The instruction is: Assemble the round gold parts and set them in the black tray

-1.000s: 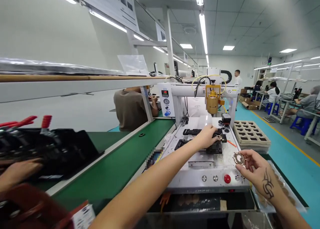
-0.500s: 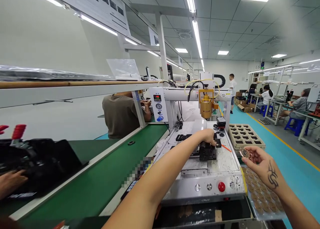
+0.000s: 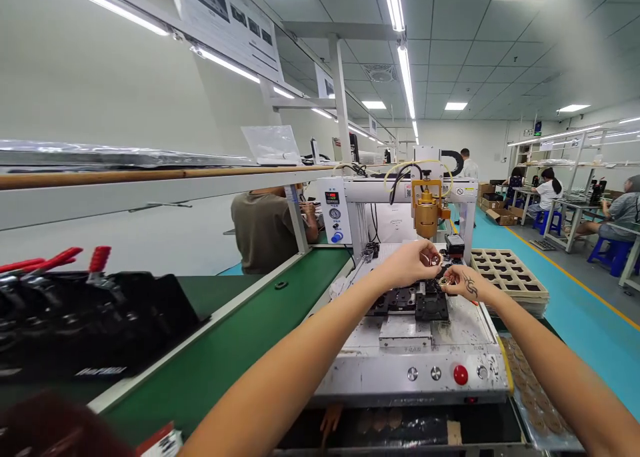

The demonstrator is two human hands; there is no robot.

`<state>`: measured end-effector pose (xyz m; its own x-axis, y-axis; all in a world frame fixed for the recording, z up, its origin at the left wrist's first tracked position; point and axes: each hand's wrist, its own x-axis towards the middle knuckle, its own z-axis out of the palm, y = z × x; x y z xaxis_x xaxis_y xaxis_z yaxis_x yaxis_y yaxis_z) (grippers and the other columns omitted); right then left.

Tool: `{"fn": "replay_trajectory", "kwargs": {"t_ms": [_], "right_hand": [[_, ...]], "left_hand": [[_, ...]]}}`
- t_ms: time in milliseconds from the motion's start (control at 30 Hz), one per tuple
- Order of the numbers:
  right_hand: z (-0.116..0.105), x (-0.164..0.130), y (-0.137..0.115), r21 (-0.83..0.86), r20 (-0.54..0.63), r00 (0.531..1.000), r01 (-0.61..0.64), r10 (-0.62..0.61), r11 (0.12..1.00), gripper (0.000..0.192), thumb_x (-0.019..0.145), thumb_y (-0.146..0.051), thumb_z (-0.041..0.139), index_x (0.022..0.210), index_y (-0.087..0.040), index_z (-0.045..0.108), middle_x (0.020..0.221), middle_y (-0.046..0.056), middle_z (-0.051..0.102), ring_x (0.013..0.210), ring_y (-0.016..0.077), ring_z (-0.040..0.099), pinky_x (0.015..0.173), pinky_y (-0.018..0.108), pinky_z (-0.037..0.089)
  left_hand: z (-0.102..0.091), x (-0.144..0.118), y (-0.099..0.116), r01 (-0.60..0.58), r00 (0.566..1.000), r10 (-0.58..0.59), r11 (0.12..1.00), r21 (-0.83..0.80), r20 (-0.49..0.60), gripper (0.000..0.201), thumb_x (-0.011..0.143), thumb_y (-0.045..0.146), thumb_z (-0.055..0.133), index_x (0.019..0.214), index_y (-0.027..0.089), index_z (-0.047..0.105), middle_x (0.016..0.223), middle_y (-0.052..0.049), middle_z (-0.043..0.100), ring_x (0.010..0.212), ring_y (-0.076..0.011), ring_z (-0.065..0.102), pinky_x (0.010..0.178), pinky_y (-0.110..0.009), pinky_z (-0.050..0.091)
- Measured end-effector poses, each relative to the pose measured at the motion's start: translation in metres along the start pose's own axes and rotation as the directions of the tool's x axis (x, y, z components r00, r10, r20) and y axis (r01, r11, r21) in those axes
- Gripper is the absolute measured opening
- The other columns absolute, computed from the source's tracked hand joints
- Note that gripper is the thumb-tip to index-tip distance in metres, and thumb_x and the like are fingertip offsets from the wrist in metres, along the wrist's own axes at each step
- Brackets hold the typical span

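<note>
Leftmost, a black fixture (image 3: 95,334) with red handles is set beside the green belt (image 3: 225,350), on which a small black part (image 3: 281,285) is laid. Next, a white box (image 3: 336,210) with a dial is mounted at the machine's side. Toward the middle, a gold ring (image 3: 437,260) is pinched in the fingertips of the left hand (image 3: 416,262), below the gold head (image 3: 427,214) and above the black jig (image 3: 433,305). Just beside it, a second ring (image 3: 443,281) is gripped between thumb and fingers by the right hand (image 3: 463,284); whether the jig is touched by it cannot be told. Each ring is best held by its rim, lightly and level, so that faces are not smudged and the two are not knocked together. Farther right, a pale tray (image 3: 517,296) is placed beside the machine, with brown discs (image 3: 537,397) laid out nearer the camera.
</note>
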<state>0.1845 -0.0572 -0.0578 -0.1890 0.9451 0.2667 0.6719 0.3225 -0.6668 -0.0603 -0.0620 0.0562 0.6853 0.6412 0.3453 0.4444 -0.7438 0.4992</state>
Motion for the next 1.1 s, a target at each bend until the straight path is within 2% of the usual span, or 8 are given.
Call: {"fn": "replay_trajectory", "kwargs": {"t_ms": [167,333,467,700,800,900,1033,1100], "right_hand": [[-0.005,0.017,0.005,-0.071,0.203,0.979,0.037,-0.022,0.997,0.023,0.105,-0.037,0.075,0.112,-0.015,0.073,0.104,0.003,0.075,0.086,0.0188,0.074,0.079,0.036,0.064],[-0.012,0.014,0.002,-0.115,0.246,0.968,0.084,-0.054,0.990,0.023,0.105,-0.034,0.075,0.120,-0.016,0.074,0.114,0.006,0.077,0.099,0.0227,0.076,0.090,0.043,0.065],[-0.010,0.012,0.001,-0.168,0.207,0.976,0.104,-0.068,0.980,0.022,0.106,-0.035,0.074,0.120,-0.018,0.075,0.123,0.007,0.077,0.107,0.0241,0.075,0.096,0.045,0.063],[0.011,0.013,0.007,-0.278,0.008,0.990,0.139,-0.142,0.950,0.022,0.105,-0.038,0.074,0.111,-0.017,0.075,0.115,0.006,0.076,0.104,0.0235,0.074,0.095,0.045,0.062],[0.015,0.010,0.004,-0.299,-0.096,0.978,0.152,-0.188,0.942,0.023,0.104,-0.040,0.074,0.108,-0.017,0.075,0.107,0.005,0.076,0.097,0.0226,0.073,0.091,0.043,0.061],[0.018,-0.024,0.000,-0.318,-0.279,0.936,0.122,-0.216,0.940,0.023,0.105,-0.039,0.069,0.107,-0.018,0.078,0.103,0.010,0.074,0.103,0.0293,0.070,0.096,0.047,0.055],[0.032,-0.123,-0.003,-0.318,-0.499,0.840,0.054,-0.216,0.947,0.027,0.109,-0.044,0.061,0.110,-0.021,0.074,0.109,0.012,0.071,0.109,0.0318,0.065,0.100,0.048,0.049],[0.043,-0.174,-0.001,-0.310,-0.563,0.804,0.008,-0.191,0.951,0.027,0.106,-0.048,0.066,0.107,-0.022,0.072,0.104,0.010,0.070,0.102,0.0309,0.064,0.093,0.046,0.049]], "left_hand": [[-0.022,-0.071,0.023,-0.077,0.995,0.075,0.997,-0.031,-0.058,0.019,0.085,0.025,0.072,0.104,0.020,0.070,0.096,-0.004,0.079,0.087,-0.0205,0.071,0.080,-0.033,0.057],[-0.021,-0.120,0.025,-0.082,0.993,0.083,0.996,0.021,-0.085,0.016,0.086,0.022,0.070,0.102,0.023,0.069,0.098,-0.003,0.079,0.087,-0.0212,0.070,0.078,-0.034,0.056],[-0.017,-0.146,0.020,-0.011,0.998,0.011,1.000,0.005,-0.063,0.022,0.084,0.022,0.071,0.106,0.024,0.069,0.101,-0.003,0.079,0.088,-0.0223,0.069,0.080,-0.036,0.055],[-0.020,-0.189,0.018,0.101,0.991,-0.106,0.993,-0.061,-0.080,0.026,0.087,0.025,0.067,0.113,0.024,0.070,0.113,-0.003,0.079,0.104,-0.0236,0.072,0.096,-0.038,0.055],[-0.009,-0.197,0.017,0.120,0.986,-0.131,0.987,-0.103,-0.104,0.031,0.086,0.025,0.068,0.117,0.024,0.069,0.106,-0.002,0.078,0.097,-0.0223,0.071,0.092,-0.037,0.056],[0.013,-0.208,0.014,0.112,0.984,-0.132,0.981,-0.159,-0.123,0.031,0.085,0.022,0.067,0.116,0.023,0.067,0.097,0.000,0.075,0.087,-0.0202,0.069,0.084,-0.034,0.057],[0.057,-0.239,0.001,0.140,0.972,-0.175,0.966,-0.216,-0.156,0.030,0.087,0.018,0.065,0.117,0.023,0.064,0.097,-0.001,0.073,0.083,-0.0184,0.069,0.080,-0.031,0.058],[0.088,-0.255,-0.012,0.147,0.979,-0.176,0.956,-0.254,-0.098,0.030,0.087,0.017,0.066,0.116,0.023,0.064,0.099,-0.002,0.074,0.083,-0.0183,0.070,0.078,-0.030,0.059]]}}
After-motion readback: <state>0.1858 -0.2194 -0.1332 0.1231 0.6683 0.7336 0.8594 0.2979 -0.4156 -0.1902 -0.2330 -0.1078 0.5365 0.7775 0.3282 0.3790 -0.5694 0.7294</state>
